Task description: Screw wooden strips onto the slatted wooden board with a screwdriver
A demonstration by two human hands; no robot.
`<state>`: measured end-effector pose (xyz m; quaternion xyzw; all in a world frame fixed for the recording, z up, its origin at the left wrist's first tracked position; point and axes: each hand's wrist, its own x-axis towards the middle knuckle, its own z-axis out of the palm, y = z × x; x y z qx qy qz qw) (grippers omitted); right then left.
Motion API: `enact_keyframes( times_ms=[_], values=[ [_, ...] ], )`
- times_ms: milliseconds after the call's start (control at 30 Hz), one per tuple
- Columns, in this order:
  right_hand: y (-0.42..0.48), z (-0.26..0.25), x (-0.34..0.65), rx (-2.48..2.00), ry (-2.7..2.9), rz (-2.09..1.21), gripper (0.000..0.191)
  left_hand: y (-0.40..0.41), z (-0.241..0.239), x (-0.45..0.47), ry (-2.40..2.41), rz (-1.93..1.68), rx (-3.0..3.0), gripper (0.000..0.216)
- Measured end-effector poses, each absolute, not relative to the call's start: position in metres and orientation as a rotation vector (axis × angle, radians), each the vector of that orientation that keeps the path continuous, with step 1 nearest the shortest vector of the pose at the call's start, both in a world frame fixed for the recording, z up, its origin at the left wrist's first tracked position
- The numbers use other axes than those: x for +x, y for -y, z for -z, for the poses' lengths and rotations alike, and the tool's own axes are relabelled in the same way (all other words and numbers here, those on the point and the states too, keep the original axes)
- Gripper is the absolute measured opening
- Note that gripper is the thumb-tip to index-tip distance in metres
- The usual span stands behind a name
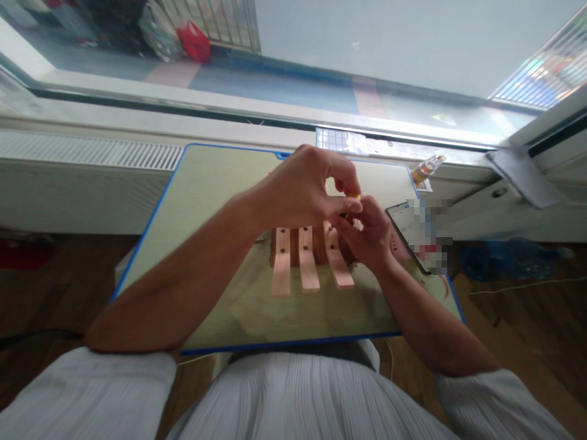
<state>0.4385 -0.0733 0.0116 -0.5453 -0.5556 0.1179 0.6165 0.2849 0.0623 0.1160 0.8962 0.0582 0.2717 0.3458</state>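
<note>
My left hand [316, 183] arches over the middle of the table, thumb and forefinger pinched on a small yellow-topped piece [354, 197]; its kind does not show. My right hand [369, 235] is closed just below it, fingers bunched round the lower end of the same spot, where a bit of dark shows. What the right fingers grip is mostly hidden. Beneath both hands lies a brown wooden board [295, 256] bearing three pale wooden strips [309, 269] that stick out towards me. Dark round spots, screws or holes, mark the strips. My hands cover the board's far part.
The pale tabletop [220, 183] has a blue edge. A phone [410, 235], partly blurred out, lies to the right on a pinkish surface. A bottle with amber contents [426, 170] stands near the back right corner. Behind are a windowsill and a white radiator [92, 156].
</note>
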Motion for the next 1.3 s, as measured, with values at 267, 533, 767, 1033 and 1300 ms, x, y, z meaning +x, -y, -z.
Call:
enact_keyframes(
  times_ms=[267,533,767,1033,1300],
  values=[
    [0.077,-0.027,0.442,-1.259,1.461,-0.235,0.013,-0.068,-0.115,0.285,-0.104,-0.67,2.255,0.011],
    [0.073,-0.02,0.441,-1.243,1.444,-0.078,0.021,-0.067,-0.12,0.283,-0.056,-0.601,2.257,0.015],
    [0.071,-0.019,0.442,-1.289,1.466,-0.076,0.018,-0.066,-0.118,0.285,-0.102,-0.701,2.291,0.009],
    [0.07,-0.018,0.442,-1.316,1.431,-0.055,0.025,-0.069,-0.116,0.287,-0.147,-0.711,2.322,0.013],
    [0.071,-0.017,0.442,-1.304,1.443,-0.05,0.023,-0.07,-0.119,0.287,-0.118,-0.681,2.285,0.011]
  ],
)
